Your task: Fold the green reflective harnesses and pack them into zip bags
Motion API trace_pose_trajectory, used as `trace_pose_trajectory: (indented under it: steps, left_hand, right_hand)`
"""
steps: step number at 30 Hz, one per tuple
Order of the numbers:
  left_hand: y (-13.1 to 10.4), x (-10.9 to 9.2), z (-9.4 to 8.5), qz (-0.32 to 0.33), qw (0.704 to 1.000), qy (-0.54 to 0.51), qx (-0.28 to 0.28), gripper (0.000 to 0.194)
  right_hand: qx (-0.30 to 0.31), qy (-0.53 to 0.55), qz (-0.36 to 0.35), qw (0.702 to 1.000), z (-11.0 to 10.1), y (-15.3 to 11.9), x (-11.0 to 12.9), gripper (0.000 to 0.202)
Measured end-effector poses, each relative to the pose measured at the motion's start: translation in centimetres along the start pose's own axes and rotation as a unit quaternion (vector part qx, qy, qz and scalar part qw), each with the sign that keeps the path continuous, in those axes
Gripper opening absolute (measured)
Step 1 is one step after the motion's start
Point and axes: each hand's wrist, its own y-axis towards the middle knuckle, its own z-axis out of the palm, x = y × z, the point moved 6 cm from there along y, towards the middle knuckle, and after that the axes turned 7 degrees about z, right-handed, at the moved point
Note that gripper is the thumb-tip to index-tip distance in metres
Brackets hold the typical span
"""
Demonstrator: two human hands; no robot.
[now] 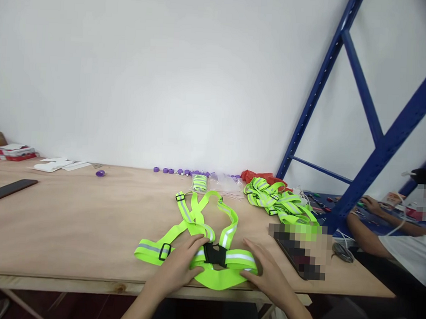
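Observation:
A lime-green reflective vest (241, 260) made of elastic straps with silver stripes lies on the table near its front edge. Its black buckle (215, 255) sits between my two hands. My left hand (182, 265) grips the waist strap just left of the buckle, thumb below and fingers above. On the other side my right hand (266, 272) holds the looped right end of that strap between thumb and fingers. The shoulder straps spread away toward the wall, and a black slider (165, 251) shows on the left loop.
Behind lie a folded vest in a clear bag (199, 182), purple pieces (187, 173) and a heap of green straps (268, 195). A partly blurred phone-like dark object (293, 254) is at right, near a blue rack post (361, 186). Beyond it, a person's arm (366, 234) reaches over another table.

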Motion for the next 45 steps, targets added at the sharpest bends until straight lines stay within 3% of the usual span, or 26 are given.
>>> trace_pose_trajectory:
  steps: [3,6,10,12,14,17,20,23,26,29,33,38,42,45]
  left_hand:
    - [-0.7,0.5,-0.8,-0.008,1.0,0.02,-0.002,0.077]
    - [-0.7,1.1,-1.4,-0.011,0.999,0.05,-0.004,0.066]
    - [-0.6,1.6,-1.7,0.007,0.993,0.117,-0.001,0.043]
    - [-0.7,1.6,-1.9,0.025,0.989,0.143,0.004,0.038]
    - [-0.8,1.5,-2.1,0.029,0.987,0.155,0.016,0.034]
    - [-1.2,1.6,-3.1,0.02,0.985,0.169,0.032,0.028]
    - [-1.7,1.7,-4.3,0.042,0.982,0.182,0.036,0.025]
    - [-2.3,2.0,-5.2,0.078,0.98,0.177,0.042,0.024]
    - [-2.9,2.6,-6.4,0.094,0.98,0.171,0.021,0.026]
    - [-3.5,3.2,-8.0,0.069,0.984,0.163,-0.024,0.033]
    - [-4.1,4.2,-8.7,0.011,0.995,0.103,-0.006,0.04]
    - [-5.5,4.9,-8.7,0.018,0.995,0.09,0.034,0.034]
    - [-7.1,4.5,-9.0,0.03,0.994,0.102,0.024,0.03]
    - [-8.1,4.1,-8.8,0.033,0.993,0.114,0.017,0.03]
  right_hand:
    - [0.021,0.04,0.026,0.999,-0.1,-0.7,-2.4,0.045]
    - [-0.009,0.143,0.078,0.987,-0.5,-0.3,-4.0,0.033]
    - [-0.081,0.32,0.196,0.924,-0.6,1.0,-5.4,0.03]
    - [-0.078,0.388,0.239,0.887,0.1,1.5,-5.5,0.032]
    - [-0.06,0.415,0.265,0.869,0.6,2.1,-5.5,0.031]
    - [-0.042,0.355,0.253,0.899,0.0,3.1,-5.4,0.032]
    - [-0.001,0.215,0.192,0.957,-1.6,4.3,-5.0,0.033]
    - [0.062,0.105,0.129,0.984,-2.6,5.0,-4.6,0.035]
    - [0.123,0.077,0.122,0.982,-2.9,4.7,-4.7,0.049]
    - [0.149,0.144,0.165,0.964,-3.0,3.8,-5.1,0.064]
    - [0.127,0.243,0.198,0.941,-3.4,3.1,-5.1,0.062]
    - [0.09,0.318,0.221,0.917,-3.1,2.3,-5.2,0.061]
    - [0.161,0.168,0.126,0.964,-2.5,1.4,-3.7,0.046]
    - [0.175,0.065,0.073,0.98,-2.4,0.5,-3.0,0.044]
